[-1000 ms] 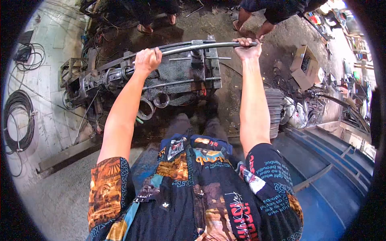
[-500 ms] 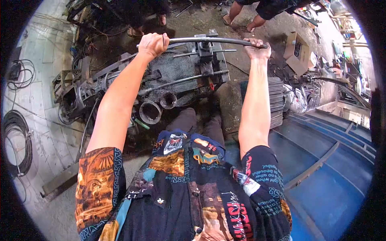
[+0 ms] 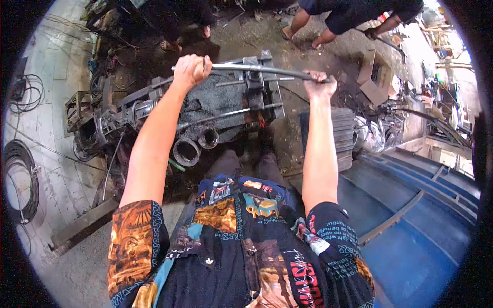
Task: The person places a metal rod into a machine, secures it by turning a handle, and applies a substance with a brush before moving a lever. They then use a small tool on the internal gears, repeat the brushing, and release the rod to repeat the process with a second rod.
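Observation:
A long, gently curved metal rod (image 3: 239, 67) spans from one of my hands to the other. My left hand (image 3: 192, 70) is closed around it near its left end, with a short stub sticking out past the fist. Toward the other end, my right hand (image 3: 320, 85) wraps the rod from below, palm side up. Between the hands, the rod crosses over an upright metal block (image 3: 254, 82) on a dark machine (image 3: 218, 100) covered in grit. Below the held rod, a straight bar (image 3: 218, 113) runs along the machine.
Two round pipe openings (image 3: 186, 152) face me at the machine's near side. A stack of metal strips (image 3: 331, 133) and a cardboard box (image 3: 374, 77) are at right. Blue metal panels (image 3: 411, 215) fill the lower right. A coiled cable (image 3: 23, 179) is at left. Other people stand at the far side.
My right hand has come lower and slightly inward, so the rod's right end now slopes down more. My left hand keeps its grip. The view has shifted a little.

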Motion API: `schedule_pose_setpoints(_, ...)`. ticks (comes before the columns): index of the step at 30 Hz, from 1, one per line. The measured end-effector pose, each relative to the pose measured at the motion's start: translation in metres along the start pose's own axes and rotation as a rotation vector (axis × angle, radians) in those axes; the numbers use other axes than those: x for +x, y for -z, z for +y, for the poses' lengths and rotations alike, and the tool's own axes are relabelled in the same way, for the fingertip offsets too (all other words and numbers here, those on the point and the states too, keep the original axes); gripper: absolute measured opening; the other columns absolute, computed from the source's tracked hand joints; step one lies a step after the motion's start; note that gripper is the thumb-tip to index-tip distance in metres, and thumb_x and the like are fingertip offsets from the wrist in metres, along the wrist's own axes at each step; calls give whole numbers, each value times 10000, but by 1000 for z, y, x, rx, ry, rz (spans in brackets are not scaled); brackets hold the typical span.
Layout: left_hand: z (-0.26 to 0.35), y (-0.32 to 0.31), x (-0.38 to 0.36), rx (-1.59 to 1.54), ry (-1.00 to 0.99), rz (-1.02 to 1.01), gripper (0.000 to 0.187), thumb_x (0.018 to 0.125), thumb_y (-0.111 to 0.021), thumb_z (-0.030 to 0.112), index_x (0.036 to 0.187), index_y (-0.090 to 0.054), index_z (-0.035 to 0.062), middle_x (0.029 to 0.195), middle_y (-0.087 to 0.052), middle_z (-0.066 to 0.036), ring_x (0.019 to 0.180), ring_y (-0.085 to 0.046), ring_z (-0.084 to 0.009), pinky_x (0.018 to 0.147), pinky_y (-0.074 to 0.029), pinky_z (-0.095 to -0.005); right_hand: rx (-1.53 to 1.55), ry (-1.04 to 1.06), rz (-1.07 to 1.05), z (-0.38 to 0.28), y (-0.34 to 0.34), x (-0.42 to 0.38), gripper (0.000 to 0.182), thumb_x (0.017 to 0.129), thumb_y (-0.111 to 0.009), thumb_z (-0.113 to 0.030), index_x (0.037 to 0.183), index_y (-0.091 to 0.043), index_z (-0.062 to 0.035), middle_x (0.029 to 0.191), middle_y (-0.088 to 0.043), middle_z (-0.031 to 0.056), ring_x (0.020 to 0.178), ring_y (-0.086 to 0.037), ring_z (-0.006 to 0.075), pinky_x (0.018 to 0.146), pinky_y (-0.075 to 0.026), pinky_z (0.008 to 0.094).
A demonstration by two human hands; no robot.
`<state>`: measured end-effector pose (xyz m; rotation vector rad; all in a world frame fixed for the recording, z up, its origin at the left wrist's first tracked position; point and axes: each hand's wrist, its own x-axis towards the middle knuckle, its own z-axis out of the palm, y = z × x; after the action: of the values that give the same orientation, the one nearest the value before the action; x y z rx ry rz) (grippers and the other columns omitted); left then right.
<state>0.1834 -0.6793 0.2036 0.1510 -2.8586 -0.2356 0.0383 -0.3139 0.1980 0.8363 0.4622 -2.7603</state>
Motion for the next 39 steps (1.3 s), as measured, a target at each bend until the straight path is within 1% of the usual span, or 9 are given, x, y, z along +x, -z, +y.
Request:
schedule_pose_setpoints(13, 42, 18, 0, 33, 125, -7, 379, 856, -544, 297, 608, -658, 35, 654, -647, -185, 590, -642, -368, 593, -527, -452, -107, -115, 170, -14, -9, 41, 349, 855, -263, -343, 587, -325, -129, 456, -270, 8, 435, -280, 171, 624, -359, 397)
schedule_pose_setpoints(15, 46, 26, 1, 4, 51, -15, 220, 885, -561, 251, 893, -640, 46, 873, -649, -110, 824, -630, -304, 727, -512, -429, -64, -197, 72, -20, 6, 49, 431, 894, -255, -420, 610, -357, -113, 491, -334, 47, 492, -351, 197, 660, -380, 412)
schedule_pose_setpoints(17, 50, 32, -6, 8, 18, 142, 206, 908, -557, 242, 974, -612, 55, 945, -596, -100, 919, -578, -297, 816, -471, -435, -107, -194, 75, -21, 6, 41, 556, 924, -234, -547, 642, -396, -96, 583, -420, 100, 599, -433, 242, 718, -411, 447)
schedule_pose_setpoints(18, 53, 44, -13, -83, 111, 74, 292, 929, -547, 262, 1086, -599, 22, 1127, -579, -143, 1100, -527, -334, 945, -424, -428, -48, -203, 110, -24, 21, 50, 631, 931, -226, -622, 745, -465, -68, 675, -462, 128, 701, -477, 283, 779, -432, 474)
schedule_pose_setpoints(21, 53, 72, -55, -111, 190, 316, 305, 924, -555, 223, 1144, -587, 15, 1153, -578, -170, 1125, -526, -345, 972, -417, -417, -315, -82, 311, -7, 15, 5, 592, 945, -247, -582, 847, -505, -58, 701, -486, 127, 737, -502, 291, 811, -440, 480)
schedule_pose_setpoints(22, 49, 80, -74, -126, 243, 338, 323, 918, -561, 194, 1177, -572, 0, 1166, -576, -187, 1144, -523, -347, 988, -410, -415, -358, -92, 313, -4, 47, 15, 423, 941, -398, -478, 871, -528, -82, 759, -537, 77, 715, -540, 267, 755, -463, 454)
schedule_pose_setpoints(28, 0, 78, -225, -247, 510, 534, 235, 898, -577, 121, 1079, -583, -29, 1016, -615, -203, 968, -585, -373, 867, -469, -425, -849, -203, 125, 91, 146, -55, 157, 908, -532, -246, 942, -562, -96, 736, -542, 47, 698, -562, 221, 647, -489, 404)
schedule_pose_setpoints(33, -23, 69, -352, -316, 716, 367, 240, 895, -575, 116, 1091, -572, -22, 1005, -613, -192, 972, -579, -374, 856, -470, -429, -1268, -354, 9, 190, 169, -155, 166, 889, -579, -213, 972, -590, -70, 776, -600, 52, 679, -603, 186, 581, -500, 337)
schedule_pose_setpoints(39, -32, 79, -403, -356, 768, 280, 279, 885, -557, 117, 1131, -564, -13, 1030, -603, -195, 995, -567, -377, 876, -456, -447, -1493, -318, -225, 240, 169, -205, 149, 889, -590, -186, 977, -611, -68, 776, -605, 31, 663, -599, 137, 566, -483, 274)
